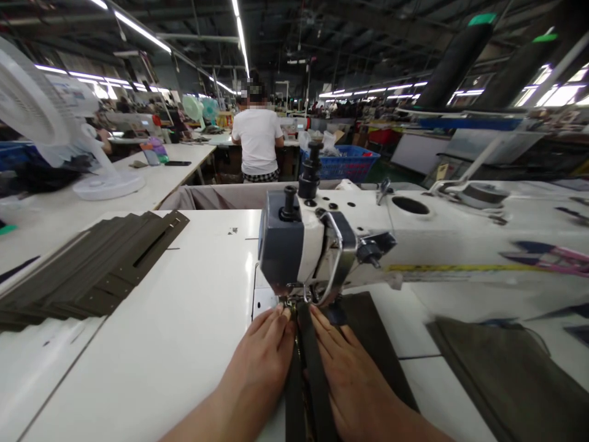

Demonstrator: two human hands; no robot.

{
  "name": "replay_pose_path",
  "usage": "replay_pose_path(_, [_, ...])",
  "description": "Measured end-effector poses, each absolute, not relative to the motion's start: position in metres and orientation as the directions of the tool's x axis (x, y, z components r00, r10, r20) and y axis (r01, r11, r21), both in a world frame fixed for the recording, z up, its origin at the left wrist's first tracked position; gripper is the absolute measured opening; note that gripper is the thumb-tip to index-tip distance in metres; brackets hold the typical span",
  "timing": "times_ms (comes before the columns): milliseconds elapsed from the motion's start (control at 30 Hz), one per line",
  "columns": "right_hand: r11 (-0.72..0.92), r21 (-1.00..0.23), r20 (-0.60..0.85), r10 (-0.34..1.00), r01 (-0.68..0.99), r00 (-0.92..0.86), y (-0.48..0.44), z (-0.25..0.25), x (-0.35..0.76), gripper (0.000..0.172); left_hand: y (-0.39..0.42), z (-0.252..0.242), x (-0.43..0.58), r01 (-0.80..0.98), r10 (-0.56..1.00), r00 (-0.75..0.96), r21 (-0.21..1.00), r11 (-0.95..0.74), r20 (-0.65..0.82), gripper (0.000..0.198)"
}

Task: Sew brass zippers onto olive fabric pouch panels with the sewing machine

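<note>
A dark olive fabric piece [317, 393] runs lengthwise under the needle area of a white and dark grey sewing machine [285, 245]. A narrow line with a golden glint, which looks like zipper teeth [300, 353], runs down it. My left hand [264, 353] lies on the left edge, fingers stretched forward close to the presser foot. From the other side my right hand [345, 368] rests flat on the fabric, its fingertips also near the foot. Both hands press rather than grip. A wider part of the dark cloth [368, 325] spreads out beyond my right hand.
A stack of olive panels [92, 270] lies on the table at left. More folded dark cloth [506, 374] is at right. Pink-handled scissors [561, 258] lie by the machine arm. A white fan [108, 184], a phone [178, 163], a blue crate [345, 164] and a person [259, 138] are farther back.
</note>
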State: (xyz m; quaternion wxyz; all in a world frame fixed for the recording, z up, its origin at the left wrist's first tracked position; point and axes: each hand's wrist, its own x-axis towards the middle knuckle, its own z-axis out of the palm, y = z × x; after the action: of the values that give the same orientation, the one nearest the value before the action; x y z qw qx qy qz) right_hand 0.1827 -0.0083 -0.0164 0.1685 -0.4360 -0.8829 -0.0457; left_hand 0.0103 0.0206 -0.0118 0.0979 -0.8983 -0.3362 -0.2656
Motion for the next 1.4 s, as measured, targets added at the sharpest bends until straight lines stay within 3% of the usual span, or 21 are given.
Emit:
replay_pose_path(167, [0.596,-0.112,0.314,0.781,0.795,-0.541,-0.01,-0.016,0.183,0.058,0.019,-0.008,0.009,0.648,0.573,0.688,-0.021,-0.761,0.445,0.028])
replay_pose_path(367, [0.595,-0.157,0.316,0.787,0.789,-0.531,-0.011,-0.012,0.181,0.056,0.02,-0.006,0.01,0.654,0.574,0.689,-0.038,-0.755,0.443,0.028])
replay_pose_path(767, [0.579,-0.159,0.229,0.81,0.8,-0.54,-0.008,-0.017,0.184,0.053,0.022,-0.001,0.012,0.64,0.597,0.699,0.029,-0.768,0.394,0.024])
replay_pose_path(1133, [0.577,-0.179,0.236,0.812,0.797,-0.534,0.006,-0.016,0.181,0.046,0.034,-0.004,0.01,0.649,0.636,0.681,0.102,-0.754,0.363,0.021])
replay_pose_path(1267, [0.595,-0.244,0.262,0.801,0.766,-0.539,0.013,-0.012,0.185,0.043,0.04,-0.006,0.006,0.649,0.639,0.684,0.107,-0.754,0.354,0.022])
replay_pose_path(1400, [0.678,-0.254,0.403,0.723,0.69,-0.562,-0.014,-0.008,0.19,0.045,0.028,-0.007,-0.003,0.591,0.587,0.708,0.125,-0.797,0.393,0.024])
